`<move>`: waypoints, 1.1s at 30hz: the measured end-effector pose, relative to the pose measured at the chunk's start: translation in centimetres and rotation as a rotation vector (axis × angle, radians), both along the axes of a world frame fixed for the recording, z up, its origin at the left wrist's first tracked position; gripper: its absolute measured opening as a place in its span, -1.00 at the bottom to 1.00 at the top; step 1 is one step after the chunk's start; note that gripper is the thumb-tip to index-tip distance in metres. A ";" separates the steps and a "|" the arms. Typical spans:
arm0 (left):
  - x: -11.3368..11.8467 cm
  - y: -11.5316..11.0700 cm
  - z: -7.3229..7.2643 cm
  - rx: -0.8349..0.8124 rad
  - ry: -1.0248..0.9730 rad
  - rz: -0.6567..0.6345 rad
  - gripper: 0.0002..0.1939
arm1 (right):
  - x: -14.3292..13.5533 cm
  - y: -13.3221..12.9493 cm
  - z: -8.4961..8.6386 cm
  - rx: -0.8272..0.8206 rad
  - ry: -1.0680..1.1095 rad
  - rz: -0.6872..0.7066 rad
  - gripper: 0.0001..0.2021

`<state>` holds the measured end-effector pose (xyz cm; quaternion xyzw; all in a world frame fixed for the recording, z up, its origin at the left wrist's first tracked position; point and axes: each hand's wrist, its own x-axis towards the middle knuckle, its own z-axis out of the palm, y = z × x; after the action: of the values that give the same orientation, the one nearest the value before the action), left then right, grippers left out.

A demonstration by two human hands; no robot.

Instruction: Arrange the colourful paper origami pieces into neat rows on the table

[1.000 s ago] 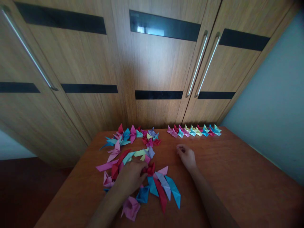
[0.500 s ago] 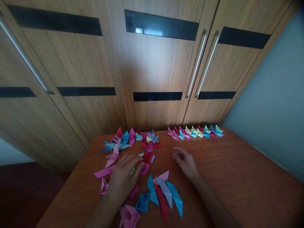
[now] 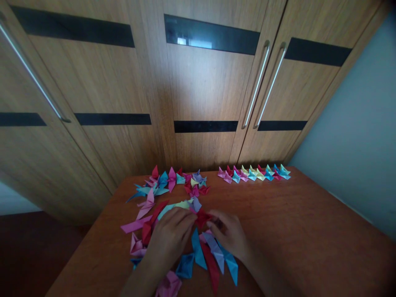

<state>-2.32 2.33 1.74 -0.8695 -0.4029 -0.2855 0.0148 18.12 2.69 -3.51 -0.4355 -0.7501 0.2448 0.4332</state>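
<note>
A red folded-paper piece (image 3: 202, 219) is held between my two hands above the table's middle. My left hand (image 3: 175, 231) pinches its left side with thumb and fingers. My right hand (image 3: 229, 233) has its fingers closed on the right side; its fingertips partly cover the paper. Just below the hands lie a blue paper strip (image 3: 198, 251), a long red strip (image 3: 210, 264) and a lavender strip (image 3: 214, 249). Behind the left hand a pale green folded piece (image 3: 177, 206) and a lavender piece (image 3: 195, 204) show in part.
A row of small folded-paper boats (image 3: 253, 173) stands at the table's back right. Several colourful paper pieces, among them a pink crane-like one (image 3: 172, 179), lie at the back left. A wooden wardrobe (image 3: 204, 90) rises behind the table (image 3: 293, 235).
My left hand has lifted the red paper piece and brought it to the right. My right hand has come down and left to meet it, and both now hold it.
</note>
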 end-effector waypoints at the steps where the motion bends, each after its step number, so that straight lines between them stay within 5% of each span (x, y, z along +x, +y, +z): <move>1: 0.1 0.0 0.0 -0.004 0.004 -0.001 -0.83 | 0.0 0.0 0.0 0.014 -0.012 -0.008 -0.78; 11: -0.1 0.3 -0.6 -0.028 -0.103 0.025 -0.74 | 0.3 0.3 -0.3 0.121 -0.123 -0.065 -0.81; 15: -0.2 0.3 -0.7 -0.045 -0.166 0.066 -0.72 | 2.9 2.1 -1.0 0.158 -0.183 -0.221 -0.78; 19: -0.3 0.3 -0.6 -0.068 -0.172 0.051 -0.74 | 9.5 5.1 -2.3 0.145 -0.147 -0.575 -0.65; 24: -0.4 0.2 -0.6 -0.080 -0.147 0.071 -0.74 | 21.5 6.7 -4.3 0.117 -0.184 -1.144 -0.49; 29: -0.4 0.2 -0.8 -0.055 -0.095 0.106 -0.74 | 31.6 6.5 -5.3 -0.019 -0.305 -1.336 -0.55; 33: -0.5 0.3 -1.2 -0.041 -0.057 0.109 -0.72 | 36.1 7.7 -5.8 -0.293 -0.353 -1.408 -0.59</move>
<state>-2.84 2.59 0.52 -0.8378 -0.4558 -0.3005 0.0010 54.17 10.38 -9.28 -0.8997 -0.3114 -0.0671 0.2983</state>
